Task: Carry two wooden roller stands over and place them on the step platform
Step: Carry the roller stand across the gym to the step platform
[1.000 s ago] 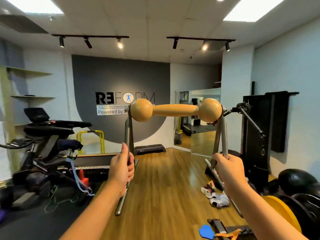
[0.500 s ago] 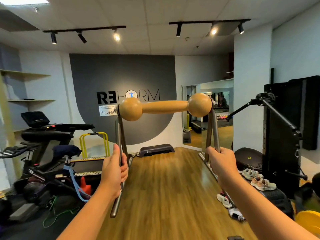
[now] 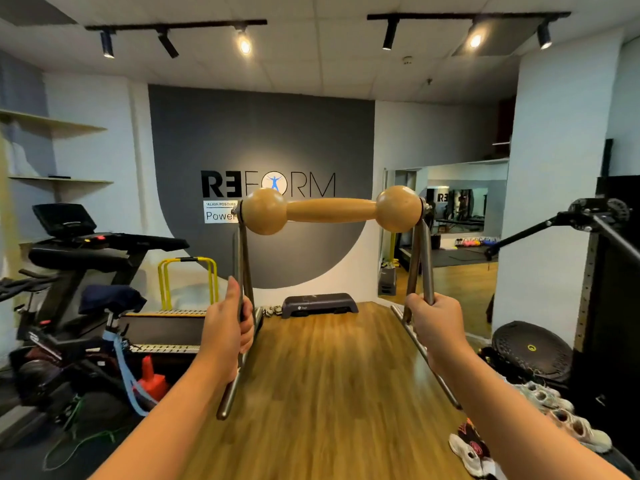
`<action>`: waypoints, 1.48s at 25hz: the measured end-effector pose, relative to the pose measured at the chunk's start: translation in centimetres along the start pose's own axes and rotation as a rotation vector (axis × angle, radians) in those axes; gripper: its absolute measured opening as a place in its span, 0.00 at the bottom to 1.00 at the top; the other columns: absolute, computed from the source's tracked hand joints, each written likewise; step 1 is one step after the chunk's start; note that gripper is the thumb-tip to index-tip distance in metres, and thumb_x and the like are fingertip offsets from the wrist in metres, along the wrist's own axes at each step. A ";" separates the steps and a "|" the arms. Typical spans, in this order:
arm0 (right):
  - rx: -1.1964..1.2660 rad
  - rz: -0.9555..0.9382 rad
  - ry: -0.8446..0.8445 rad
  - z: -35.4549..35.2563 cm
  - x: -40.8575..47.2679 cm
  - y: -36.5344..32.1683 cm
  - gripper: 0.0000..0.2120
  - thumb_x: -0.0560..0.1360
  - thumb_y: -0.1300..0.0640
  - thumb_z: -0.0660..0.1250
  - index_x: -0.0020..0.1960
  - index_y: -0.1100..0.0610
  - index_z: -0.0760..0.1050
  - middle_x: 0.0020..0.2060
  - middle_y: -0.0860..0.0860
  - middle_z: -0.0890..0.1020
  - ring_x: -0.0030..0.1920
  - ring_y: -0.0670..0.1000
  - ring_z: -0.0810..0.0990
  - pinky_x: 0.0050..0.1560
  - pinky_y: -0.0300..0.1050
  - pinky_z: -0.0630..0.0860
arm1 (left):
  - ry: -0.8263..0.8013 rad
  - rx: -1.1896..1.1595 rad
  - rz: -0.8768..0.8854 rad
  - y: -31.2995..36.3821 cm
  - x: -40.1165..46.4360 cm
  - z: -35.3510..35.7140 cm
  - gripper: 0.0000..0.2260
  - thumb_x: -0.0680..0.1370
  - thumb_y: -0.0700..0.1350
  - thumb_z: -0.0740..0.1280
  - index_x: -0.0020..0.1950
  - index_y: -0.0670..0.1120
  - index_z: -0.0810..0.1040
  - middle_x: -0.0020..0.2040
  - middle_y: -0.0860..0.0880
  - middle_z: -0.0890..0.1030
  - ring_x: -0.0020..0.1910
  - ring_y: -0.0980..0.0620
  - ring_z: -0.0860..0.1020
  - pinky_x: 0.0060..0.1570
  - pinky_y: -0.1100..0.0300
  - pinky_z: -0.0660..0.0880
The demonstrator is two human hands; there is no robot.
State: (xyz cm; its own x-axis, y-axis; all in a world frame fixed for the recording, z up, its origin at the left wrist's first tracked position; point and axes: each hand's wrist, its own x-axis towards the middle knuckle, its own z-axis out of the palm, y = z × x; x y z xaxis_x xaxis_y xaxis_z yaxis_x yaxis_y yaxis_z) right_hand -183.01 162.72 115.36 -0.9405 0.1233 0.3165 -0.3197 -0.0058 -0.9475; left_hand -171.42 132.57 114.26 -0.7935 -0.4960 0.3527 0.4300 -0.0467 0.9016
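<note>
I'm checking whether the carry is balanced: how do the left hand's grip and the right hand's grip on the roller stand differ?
The left hand grips the roller stand on its left leg; the right hand grips the right leg. The left hand's thumb lies up along the leg; the right hand's fist wraps its leg, thumb hidden. Both grip at about the same height, holding the wooden roller level.

Hands (image 3: 228, 327) grip roller stand (image 3: 330, 211) aloft
</note>
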 end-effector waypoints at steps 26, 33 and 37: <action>0.007 -0.025 -0.014 33.4 65.8 21.3 0.11 0.78 0.57 0.69 0.39 0.59 0.77 0.25 0.49 0.73 0.30 0.52 0.72 0.34 0.51 0.72 | -0.025 0.013 0.017 -28.0 70.7 9.9 0.28 0.80 0.70 0.57 0.29 0.52 0.69 0.26 0.52 0.62 0.21 0.54 0.58 0.20 0.64 0.57; 0.006 -0.028 -0.022 43.6 84.0 26.1 0.11 0.77 0.56 0.70 0.39 0.62 0.79 0.24 0.49 0.75 0.27 0.48 0.74 0.34 0.51 0.75 | 0.037 0.003 0.030 -33.7 89.2 12.6 0.29 0.82 0.68 0.56 0.27 0.52 0.69 0.25 0.51 0.62 0.20 0.54 0.58 0.19 0.64 0.55; 0.021 -0.020 -0.001 49.8 93.0 29.1 0.11 0.76 0.56 0.71 0.38 0.61 0.79 0.23 0.48 0.75 0.27 0.49 0.74 0.31 0.47 0.73 | 0.016 0.033 0.067 -37.3 99.6 12.4 0.28 0.81 0.68 0.56 0.29 0.51 0.68 0.26 0.50 0.62 0.21 0.53 0.58 0.21 0.62 0.55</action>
State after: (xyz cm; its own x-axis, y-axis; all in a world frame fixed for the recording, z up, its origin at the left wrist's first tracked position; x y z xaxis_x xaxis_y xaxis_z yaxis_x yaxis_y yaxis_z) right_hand -285.49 124.57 119.47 -0.9339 0.1230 0.3357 -0.3410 -0.0239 -0.9398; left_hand -271.81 95.67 118.90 -0.7562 -0.5111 0.4086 0.4673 0.0153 0.8840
